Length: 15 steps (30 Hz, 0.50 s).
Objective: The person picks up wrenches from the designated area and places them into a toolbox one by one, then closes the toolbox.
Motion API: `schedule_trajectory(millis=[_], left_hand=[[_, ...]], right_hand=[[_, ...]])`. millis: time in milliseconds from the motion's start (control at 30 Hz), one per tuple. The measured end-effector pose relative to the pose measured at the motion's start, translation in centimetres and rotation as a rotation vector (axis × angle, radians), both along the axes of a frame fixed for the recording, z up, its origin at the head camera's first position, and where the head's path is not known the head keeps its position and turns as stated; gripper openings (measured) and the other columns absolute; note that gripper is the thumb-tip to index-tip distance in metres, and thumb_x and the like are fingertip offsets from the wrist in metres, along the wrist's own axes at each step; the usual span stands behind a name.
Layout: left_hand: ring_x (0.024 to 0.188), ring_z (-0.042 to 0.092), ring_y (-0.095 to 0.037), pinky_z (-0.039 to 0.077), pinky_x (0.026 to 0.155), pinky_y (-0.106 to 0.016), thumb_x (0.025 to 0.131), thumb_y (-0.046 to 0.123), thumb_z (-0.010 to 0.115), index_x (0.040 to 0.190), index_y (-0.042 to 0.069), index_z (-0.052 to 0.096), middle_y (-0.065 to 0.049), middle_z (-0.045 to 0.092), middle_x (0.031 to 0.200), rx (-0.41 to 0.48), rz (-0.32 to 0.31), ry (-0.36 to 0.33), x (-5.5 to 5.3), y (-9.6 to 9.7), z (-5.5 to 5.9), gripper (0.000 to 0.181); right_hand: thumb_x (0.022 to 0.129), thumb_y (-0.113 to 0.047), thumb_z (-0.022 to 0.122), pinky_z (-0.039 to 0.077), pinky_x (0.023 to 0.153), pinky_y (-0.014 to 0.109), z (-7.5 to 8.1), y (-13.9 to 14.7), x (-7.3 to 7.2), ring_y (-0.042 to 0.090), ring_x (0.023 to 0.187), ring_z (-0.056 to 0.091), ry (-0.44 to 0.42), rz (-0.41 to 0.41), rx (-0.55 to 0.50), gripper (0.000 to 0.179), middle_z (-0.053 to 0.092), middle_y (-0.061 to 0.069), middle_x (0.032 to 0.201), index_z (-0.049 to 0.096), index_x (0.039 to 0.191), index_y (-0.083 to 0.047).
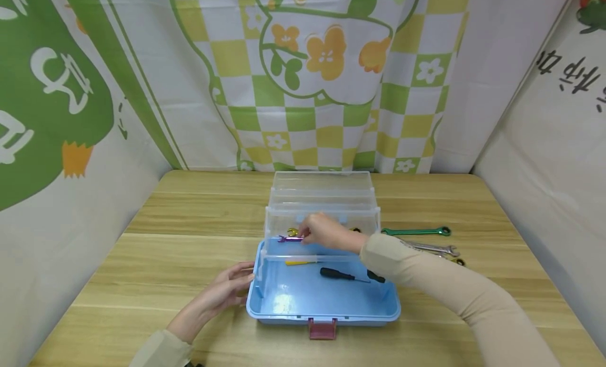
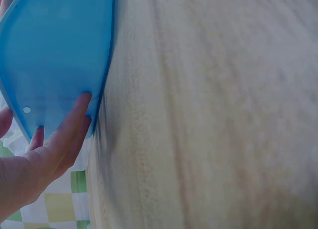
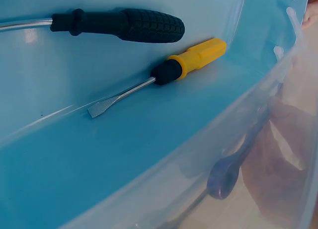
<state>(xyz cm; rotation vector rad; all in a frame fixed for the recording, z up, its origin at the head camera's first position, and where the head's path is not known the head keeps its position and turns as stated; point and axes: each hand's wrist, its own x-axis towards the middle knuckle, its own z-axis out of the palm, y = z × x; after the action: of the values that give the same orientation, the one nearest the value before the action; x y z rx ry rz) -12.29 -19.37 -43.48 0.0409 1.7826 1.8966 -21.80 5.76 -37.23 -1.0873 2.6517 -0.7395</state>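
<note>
Centrally, on a wood-grain table (image 1: 189, 283), sits a blue plastic toolbox (image 1: 303, 301), its clear tiered tray (image 1: 279, 257) raised at the back and a dark red latch (image 1: 322, 329) at the front. The person's right hand (image 1: 326, 233) reaches over the tray, thumb and fingers pinched narrowly on a purple wrench (image 1: 290, 239); a gold wrench (image 1: 292, 232) shows just behind it. The right wrist view catches that grip only hazily, through the plastic wall. The left hand (image 1: 229, 288) is spread along the toolbox's left side, extended fingers pressing the outer wall, thumb near the rim. Down in the blue base lie a yellow-handled flathead screwdriver (image 1: 300, 262) and a black-handled screwdriver (image 1: 337, 274), with another black handle (image 1: 376, 276) partly hidden by the right sleeve. To the right of the box, on the table, are a green wrench (image 1: 416, 232) and silver wrenches (image 1: 433, 247). The step in hand seems to be settling the purple wrench in the clear tray. Whether it touches the tray floor, I cannot tell. The next move probably calls for laying it flat and loosening the right fingers while the left hand steadies the box.
</note>
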Motion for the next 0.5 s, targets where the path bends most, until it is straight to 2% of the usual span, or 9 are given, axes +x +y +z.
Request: schedule_trajectory(millis=[233,500], left_hand=[[0.111,0.046,-0.029,0.044,0.087,-0.046,0.091,0.019,0.047,0.135,-0.007,0.015,-0.031,0.026,0.134,-0.003,-0.008,0.004,-0.03,-0.06,-0.08,0.061],[0.112,0.046,-0.028,0.043,0.087,-0.046,0.091,0.020,0.048,0.135,-0.007,0.015,-0.030,0.026,0.135,-0.010,0.000,-0.002,-0.07,-0.06,-0.07,0.061]], right_hand=[[0.078,-0.010,0.066,0.048,0.065,0.018,-0.04,-0.09,0.16,0.009,0.075,0.057,0.023,-0.033,0.039,0.014,0.066,0.002,0.086,0.070,0.091,-0.007],[0.079,-0.011,0.066,0.047,0.063,0.016,-0.31,-0.13,0.18,0.009,0.074,0.057,0.058,-0.024,0.051,0.013,0.064,0.001,0.084,0.070,0.091,-0.008]])
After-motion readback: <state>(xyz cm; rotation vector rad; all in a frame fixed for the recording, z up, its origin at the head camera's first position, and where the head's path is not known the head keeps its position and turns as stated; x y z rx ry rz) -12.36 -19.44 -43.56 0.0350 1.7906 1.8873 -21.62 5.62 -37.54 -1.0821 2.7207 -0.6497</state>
